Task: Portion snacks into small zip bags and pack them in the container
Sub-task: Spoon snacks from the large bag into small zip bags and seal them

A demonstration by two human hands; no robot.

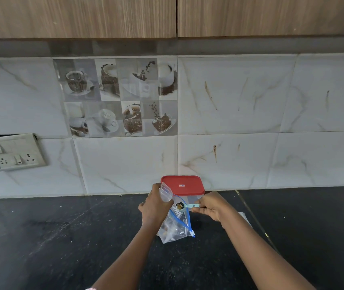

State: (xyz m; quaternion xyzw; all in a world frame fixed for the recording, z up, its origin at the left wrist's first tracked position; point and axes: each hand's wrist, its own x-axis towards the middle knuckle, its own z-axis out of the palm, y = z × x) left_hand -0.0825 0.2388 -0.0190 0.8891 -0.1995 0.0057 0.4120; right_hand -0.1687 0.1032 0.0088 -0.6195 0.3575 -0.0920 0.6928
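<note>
Far left on the wall there's a switch plate (16, 152), then the coffee-print tile (116, 97); neither is task stuff. The left hand (153, 208) is up over the black counter (62, 237), fingers curled round a small zip bag (165, 193), gripped low with its top end tipped up and to the right.

Just right of it and lower, the big snack bag (175, 231) with the blue zip strip stands on the counter, mouth open, right against the left hand. Behind both, at the wall, is the container (182, 185), red lid on (so no packing yet).

The spoon (188, 205) is pale teal with brownish pieces in its bowl. It sits at the big bag's mouth, between the two hands. The right hand (210, 210) pinches the spoon handle, fingers closed down on it.

The step, as I read it, is portioning: a loaded scoop meant for the small bag. The next move calls for lining the spoon bowl up with that narrow mouth and tipping it. The left hand has to hold the mouth spread, or pieces will land on the counter.

Hard to make out:
- Whether the small bag's mouth is open, or whether anything is in it.
- What the snack is.
- What's inside the container, since its body is mostly hidden behind the hands and bag.
- The crumpled clear plastic (245, 217) at right, mostly behind the right forearm. It might be spare bags, can't say.
</note>
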